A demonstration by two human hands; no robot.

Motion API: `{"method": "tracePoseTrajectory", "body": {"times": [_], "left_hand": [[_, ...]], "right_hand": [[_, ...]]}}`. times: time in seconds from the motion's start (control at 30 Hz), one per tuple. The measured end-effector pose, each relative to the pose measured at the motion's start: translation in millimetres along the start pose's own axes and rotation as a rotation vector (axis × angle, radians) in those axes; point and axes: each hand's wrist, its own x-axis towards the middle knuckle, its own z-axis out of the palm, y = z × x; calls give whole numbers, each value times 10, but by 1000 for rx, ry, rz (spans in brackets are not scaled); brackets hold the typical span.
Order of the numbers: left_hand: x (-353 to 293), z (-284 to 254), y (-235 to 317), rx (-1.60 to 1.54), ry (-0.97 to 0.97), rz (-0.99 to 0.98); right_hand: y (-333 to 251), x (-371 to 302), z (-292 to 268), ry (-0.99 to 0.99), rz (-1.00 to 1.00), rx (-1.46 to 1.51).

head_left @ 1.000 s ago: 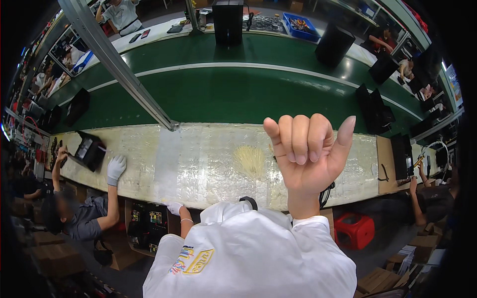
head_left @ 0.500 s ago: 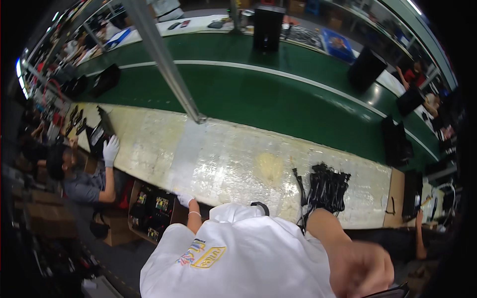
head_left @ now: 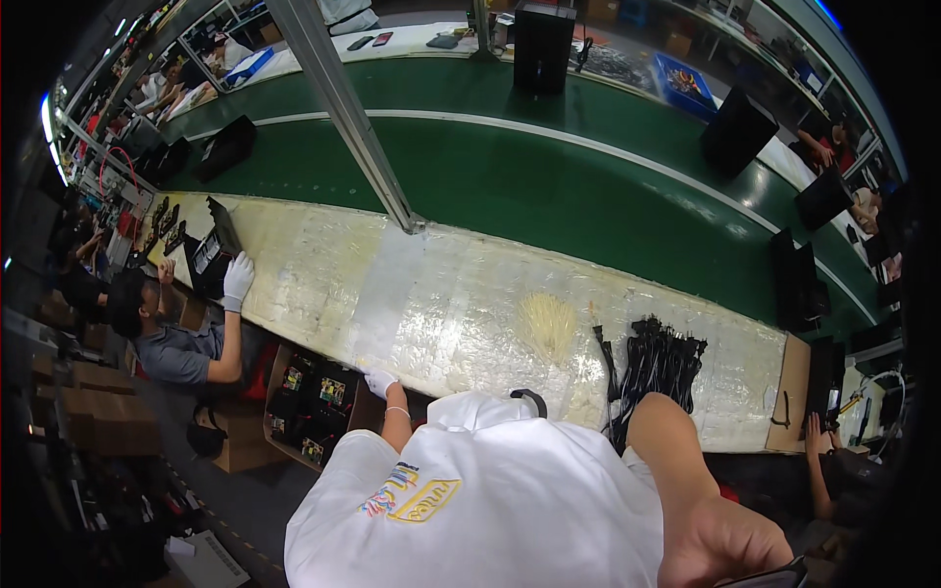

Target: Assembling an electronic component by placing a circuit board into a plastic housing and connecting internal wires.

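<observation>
My left hand (head_left: 380, 381), in a white glove, rests at the near edge of the pale, plastic-covered bench (head_left: 461, 284), with nothing seen in it. My bare right hand (head_left: 733, 541) is low at the right, away from the bench, its fingers curled. Beside these fingers shows the edge of a dark, flat object (head_left: 779, 575), mostly cut off by the picture's rim. Ahead of my right arm lies a bundle of black power cables (head_left: 662, 363). Left of it is a fan of thin cream-coloured strips (head_left: 549, 325), probably cable ties.
An open carton (head_left: 279, 431) of electronic parts stands left below the bench. A co-worker (head_left: 186, 343) in white gloves handles a black casing (head_left: 211, 250). A metal post (head_left: 343, 118) rises at the green conveyor (head_left: 470, 176), which carries black boxes (head_left: 544, 49). Cardboard (head_left: 787, 392) lies at right.
The view has shifted slightly, so the scene sits further right. My right hand, blurred before, is sharper and a little lower. My left hand stays at the bench edge.
</observation>
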Motion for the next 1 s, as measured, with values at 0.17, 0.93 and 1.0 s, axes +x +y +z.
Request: {"method": "tracePoseTrajectory", "body": {"times": [0.17,0.93,1.0], "left_hand": [[-15,-9,41,24,3,4],[49,105,-54,-66,-6,-30],[70,140,-126,-94,11,-52]], "right_hand": [[-52,23,33,-5,12,-48],[-123,37,17,-39,67,22],[-118,-1,16,-30,62,33]]}}
